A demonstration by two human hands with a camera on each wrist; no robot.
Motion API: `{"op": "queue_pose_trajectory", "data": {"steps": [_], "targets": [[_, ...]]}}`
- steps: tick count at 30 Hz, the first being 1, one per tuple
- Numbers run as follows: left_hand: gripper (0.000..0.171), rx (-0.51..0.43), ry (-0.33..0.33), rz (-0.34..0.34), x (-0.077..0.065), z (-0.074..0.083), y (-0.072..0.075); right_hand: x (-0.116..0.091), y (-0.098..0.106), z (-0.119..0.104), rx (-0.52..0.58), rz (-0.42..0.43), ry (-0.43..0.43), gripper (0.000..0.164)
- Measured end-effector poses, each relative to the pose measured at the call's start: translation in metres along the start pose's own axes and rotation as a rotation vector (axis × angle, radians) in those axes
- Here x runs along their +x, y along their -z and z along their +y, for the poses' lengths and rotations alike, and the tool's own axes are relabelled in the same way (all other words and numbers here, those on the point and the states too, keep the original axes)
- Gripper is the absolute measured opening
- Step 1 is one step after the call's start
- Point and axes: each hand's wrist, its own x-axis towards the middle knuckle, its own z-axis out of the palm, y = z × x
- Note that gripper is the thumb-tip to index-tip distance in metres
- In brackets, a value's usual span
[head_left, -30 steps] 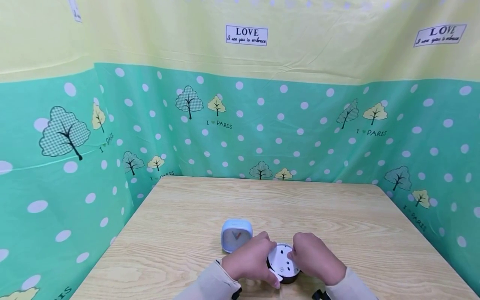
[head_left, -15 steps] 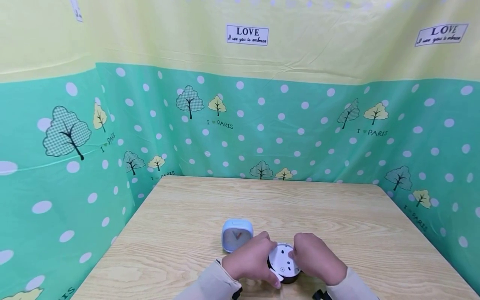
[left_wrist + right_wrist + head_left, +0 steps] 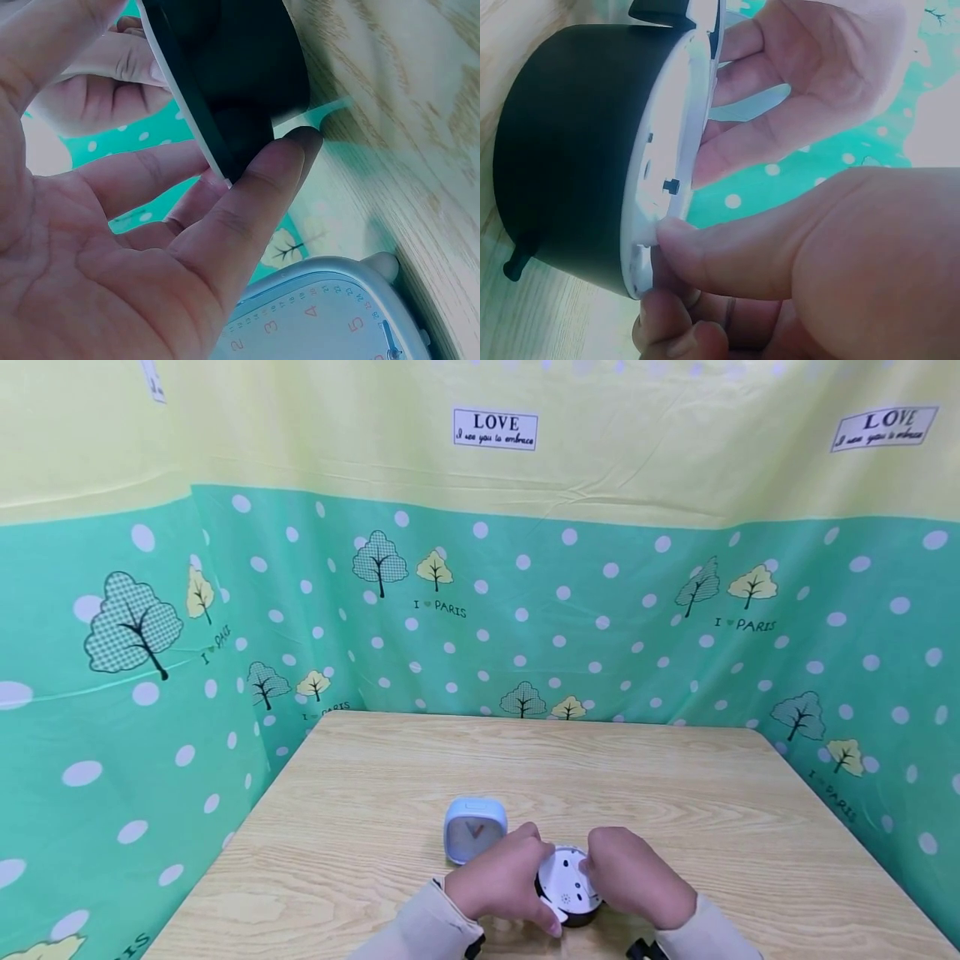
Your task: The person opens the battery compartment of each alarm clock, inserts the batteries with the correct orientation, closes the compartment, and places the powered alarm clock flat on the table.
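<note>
A round black alarm clock stands at the table's front, its white back with small dark knobs and a dotted patch facing up toward me. My left hand grips its left side, with fingers and thumb around the rim; the left wrist view shows fingertips against the black housing. From the other side, my right hand pinches the edge of the white back between thumb and curled fingers, as the right wrist view shows beside the black body. What the right fingertips hold there is partly hidden.
A light blue square clock stands just behind my left hand; its numbered dial shows in the left wrist view. The wooden table ends at a green and yellow patterned curtain on three sides.
</note>
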Motion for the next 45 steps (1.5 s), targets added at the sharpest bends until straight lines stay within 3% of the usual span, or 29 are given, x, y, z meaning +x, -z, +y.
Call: {"op": "queue_pose_trajectory", "data": {"steps": [12,22,45], "targets": [[0.079,-0.013,-0.001,0.0,0.0,0.0,0.001,-0.002,0.006,0.0,-0.002,0.001,0.006,0.02],[0.086,-0.016,0.006,-0.01,0.0,0.0,0.001,-0.004,0.011,0.001,0.027,0.012,0.025,0.029],[0.079,-0.069,0.016,-0.022,-0.002,0.002,0.003,0.009,0.017,0.02,0.041,-0.061,-0.13,0.031]]}}
